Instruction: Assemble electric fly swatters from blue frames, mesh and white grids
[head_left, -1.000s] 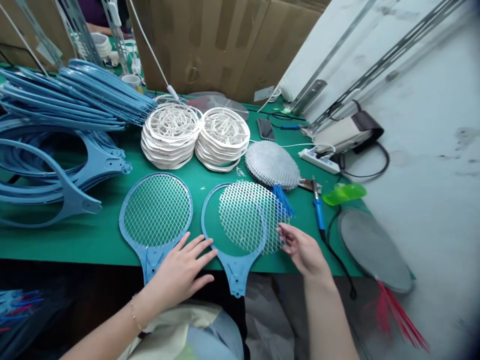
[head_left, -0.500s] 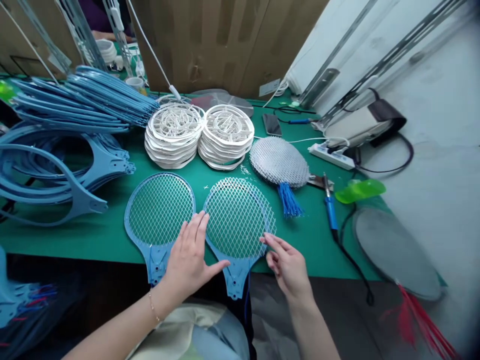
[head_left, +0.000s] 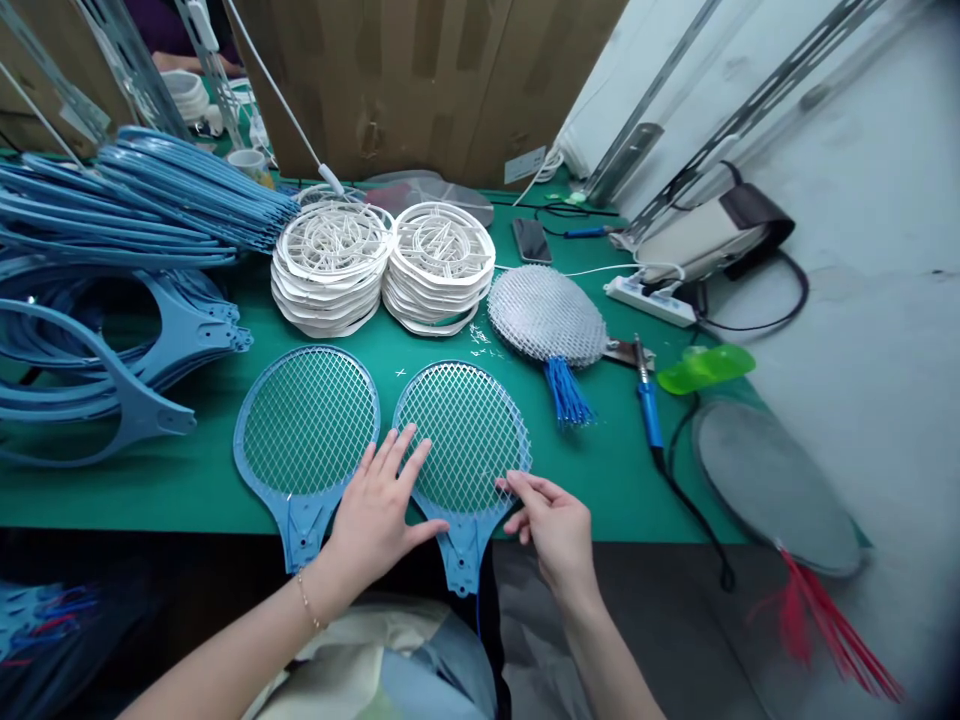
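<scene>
Two blue racket frames lie side by side on the green table in the head view. The left racket frame (head_left: 259, 480) has a silvery wire mesh inside its rim. On the right racket frame (head_left: 461, 555) lies another wire mesh (head_left: 465, 425). My left hand (head_left: 382, 505) is open, its spread fingers lying over the left side of the right racket. At the right racket's lower right rim, my right hand (head_left: 551, 525) is closed, thumb and forefinger pinching the mesh edge. The exact contact at the fingertips is partly hidden.
Behind the rackets stand two stacks of white plastic rings (head_left: 330, 270). Blue racket frames (head_left: 150, 200) pile up on the left. To the right lie a stack of round meshes (head_left: 547, 310) with blue wires, a soldering iron (head_left: 649, 405), a green plastic piece (head_left: 705, 370) and a phone (head_left: 532, 240).
The mesh on the right racket has shifted left and now sits within the rim; before, it stuck out past the right side. My right hand moved left with it. The whole view shifted slightly.
</scene>
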